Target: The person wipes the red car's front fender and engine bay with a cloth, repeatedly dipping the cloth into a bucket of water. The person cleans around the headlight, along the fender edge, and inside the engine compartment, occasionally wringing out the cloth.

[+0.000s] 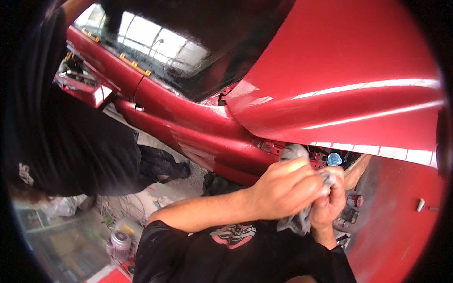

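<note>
A crumpled grey cloth (297,222) is bunched between my hands, part of it hanging below them over the front of my black shirt. My left hand (289,189) is closed on the cloth, its fingers curled and its knuckles turned up. From the right side, my right hand (329,203) pinches the same cloth, thumb against fingers. Both hands are close together in front of the red car's front corner. Just beyond them, a blue cap (334,159) shows in the gap under the edge of the red hood (358,61). Cloth folds inside the fists are hidden.
A red fender (214,141) runs along the car's side beneath the dark windshield (226,42). At the left stands another person in black clothes (75,146). A grey motor (120,245) and cables are on the floor lower left. A red can (355,200) sits right of my hands.
</note>
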A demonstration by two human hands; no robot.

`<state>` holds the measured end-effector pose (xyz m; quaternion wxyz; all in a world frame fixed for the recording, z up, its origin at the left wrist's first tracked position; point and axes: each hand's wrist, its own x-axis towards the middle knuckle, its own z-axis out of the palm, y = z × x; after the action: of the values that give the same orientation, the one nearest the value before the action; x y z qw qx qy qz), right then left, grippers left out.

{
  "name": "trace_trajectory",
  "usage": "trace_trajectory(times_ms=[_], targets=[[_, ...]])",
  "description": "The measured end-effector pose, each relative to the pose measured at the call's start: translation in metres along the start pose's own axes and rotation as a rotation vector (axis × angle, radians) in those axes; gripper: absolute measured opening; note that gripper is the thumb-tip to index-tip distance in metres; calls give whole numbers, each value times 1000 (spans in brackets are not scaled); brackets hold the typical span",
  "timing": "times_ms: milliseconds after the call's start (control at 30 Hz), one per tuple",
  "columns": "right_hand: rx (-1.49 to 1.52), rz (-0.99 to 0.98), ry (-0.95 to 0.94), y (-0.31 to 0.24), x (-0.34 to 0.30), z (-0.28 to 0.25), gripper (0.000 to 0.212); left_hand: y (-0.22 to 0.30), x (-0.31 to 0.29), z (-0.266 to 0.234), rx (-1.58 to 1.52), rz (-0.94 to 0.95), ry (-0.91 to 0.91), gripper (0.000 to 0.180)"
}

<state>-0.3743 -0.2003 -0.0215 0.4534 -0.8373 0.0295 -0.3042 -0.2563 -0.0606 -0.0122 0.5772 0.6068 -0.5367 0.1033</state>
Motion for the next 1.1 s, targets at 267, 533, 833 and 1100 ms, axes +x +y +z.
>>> trace_trajectory(times_ms=[267,533,833,1100], targets=[[-59,291,616,135,53,-38,43,-37,-50,-25,400,-72,-75,32],[-252,-470,-279,166,170,97,41,-118,-97,-44,776,-73,190,28],[-57,-1135,-735,153,239,211,40,-123,-110,-33,877,-98,247,23],[-136,-1295,-542,142,237,220,41,-126,-110,-32,945,-116,308,23]])
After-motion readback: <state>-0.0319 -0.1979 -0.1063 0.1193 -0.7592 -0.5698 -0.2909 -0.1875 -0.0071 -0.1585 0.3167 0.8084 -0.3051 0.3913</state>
